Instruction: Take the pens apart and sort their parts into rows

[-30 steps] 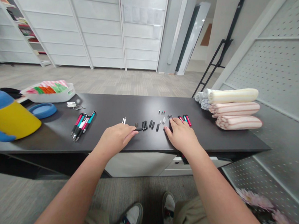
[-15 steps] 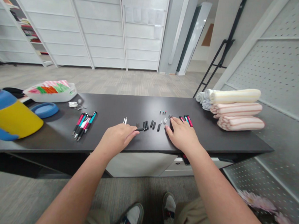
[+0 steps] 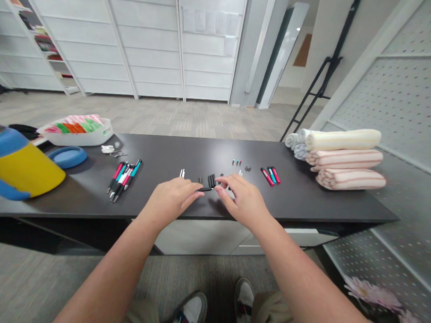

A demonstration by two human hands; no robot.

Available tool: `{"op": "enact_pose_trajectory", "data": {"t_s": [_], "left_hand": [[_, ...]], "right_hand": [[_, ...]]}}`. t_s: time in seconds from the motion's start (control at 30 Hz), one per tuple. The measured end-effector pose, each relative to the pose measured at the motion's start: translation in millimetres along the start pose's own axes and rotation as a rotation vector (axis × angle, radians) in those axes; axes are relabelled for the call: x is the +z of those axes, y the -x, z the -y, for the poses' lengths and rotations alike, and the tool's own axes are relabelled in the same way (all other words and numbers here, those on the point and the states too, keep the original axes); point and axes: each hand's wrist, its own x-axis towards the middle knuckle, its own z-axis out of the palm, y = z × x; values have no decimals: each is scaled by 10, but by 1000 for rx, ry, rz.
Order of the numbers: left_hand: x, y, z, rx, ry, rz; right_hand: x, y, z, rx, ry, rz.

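Observation:
My left hand (image 3: 175, 198) pinches a slim black pen barrel (image 3: 205, 189) that points right, low over the table. Close to its tip, my right hand (image 3: 243, 198) has thumb and forefinger nearly together; whatever they hold is too small to make out. Several short black pen grips (image 3: 212, 181) stand in a row just beyond the fingertips, partly covered by my right hand. White refills (image 3: 182, 172) show behind my left hand, with small dark metal parts (image 3: 200, 180) beside them. Farther right lie small silvery parts (image 3: 248, 168), coloured pen buttons (image 3: 236, 162) and red and teal pen barrels (image 3: 270, 175).
A pile of assembled pens (image 3: 124, 181) lies left on the dark table (image 3: 172, 149). Beyond it are a blue lid (image 3: 68, 157), a blue-and-yellow jug (image 3: 21, 164) and a white basket (image 3: 103, 134). Rolled towels (image 3: 347, 162) are stacked at the right end.
My right hand has moved left and nearer me, from the small silvery parts to the tip of the black barrel. My left hand stays in place with the barrel.

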Motion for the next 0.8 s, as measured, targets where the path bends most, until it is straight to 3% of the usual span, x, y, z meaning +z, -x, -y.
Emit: {"op": "enact_pose_trajectory", "data": {"t_s": [0.23,0.8], "left_hand": [[-49,-8,-20,54,-17,10],[-21,-147,-161,82,-173,120]], "right_hand": [[215,-96,101,-44,-117,92],[209,-109,46,-16,-206,77]]}}
